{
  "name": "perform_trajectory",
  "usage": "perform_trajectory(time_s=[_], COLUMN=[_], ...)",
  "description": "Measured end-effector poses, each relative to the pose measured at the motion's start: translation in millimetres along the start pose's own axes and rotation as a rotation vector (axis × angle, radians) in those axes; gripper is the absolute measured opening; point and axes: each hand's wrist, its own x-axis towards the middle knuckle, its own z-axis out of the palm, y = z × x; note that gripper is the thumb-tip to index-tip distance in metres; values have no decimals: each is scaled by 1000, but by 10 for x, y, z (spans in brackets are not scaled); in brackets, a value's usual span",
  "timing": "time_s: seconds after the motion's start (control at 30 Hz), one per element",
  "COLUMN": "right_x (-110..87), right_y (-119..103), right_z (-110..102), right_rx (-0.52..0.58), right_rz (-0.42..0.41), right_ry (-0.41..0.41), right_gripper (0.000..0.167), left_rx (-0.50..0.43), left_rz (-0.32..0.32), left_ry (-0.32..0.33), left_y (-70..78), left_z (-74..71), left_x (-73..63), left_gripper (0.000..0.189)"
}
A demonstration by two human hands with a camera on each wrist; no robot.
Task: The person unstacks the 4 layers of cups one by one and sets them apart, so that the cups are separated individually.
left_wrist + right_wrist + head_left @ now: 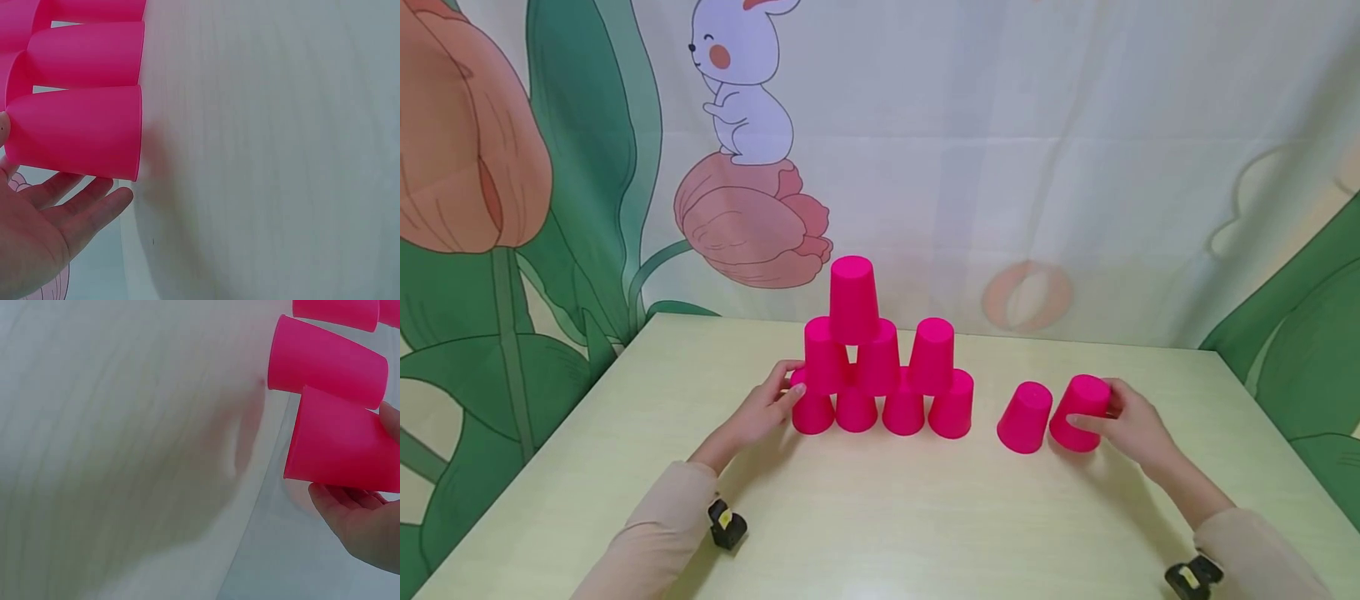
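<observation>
On a pale tabletop (pixel 955 517), a pyramid of pink cups (pixel 877 358)

Nearest, two beige sleeves (pixel 651 533) are seen, each with a small black box (pixel 727 524) beside it. By the right hand (pixel 1133 427), the outer cup (pixel 1077 414) is gripped, thumb across its front and fingers behind; whether it is lifted cannot be told. Just beside it, the inner cup (pixel 1025 418) is left untouched, mouth down, apart from the pyramid. By the left hand (pixel 766 410), the leftmost bottom cup (pixel 812 410) is touched at its side, thumb and fingers spread apart and relaxed. Four cups are lined up in the bottom row, three are set above them, and the top cup (pixel 853 298) is perched across the left two of those, all upside down. Farthest back, a pale curtain (pixel 1120 125) is hung, printed with a white rabbit (pixel 748 108) and big tulips (pixel 467 142).
</observation>
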Motion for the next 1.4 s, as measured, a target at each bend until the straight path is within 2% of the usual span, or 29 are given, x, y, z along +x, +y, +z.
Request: perform_trajectory(time_s=[0.37, 0.7, 1.23, 1.4], right_x=[-17, -38, -103, -64], right_y=[26, 55, -148, -106], right_z=[77, 97, -87, -117], right_rx=[-23, -38, -5, 26], right_rz=[34, 56, -43, -74], right_ry=[-51, -85, -45, -2], right_gripper=[75, 76, 81, 79], left_rx=[-2, -13, -21, -20], left_rz=[17, -5, -5, 0], left_ry=[0, 1, 11, 12], left_y=[-11, -7, -13, -8], left_z=[4, 7, 13, 18], left_x=[6, 3, 0, 4], left_gripper=[41, 43, 42, 42])
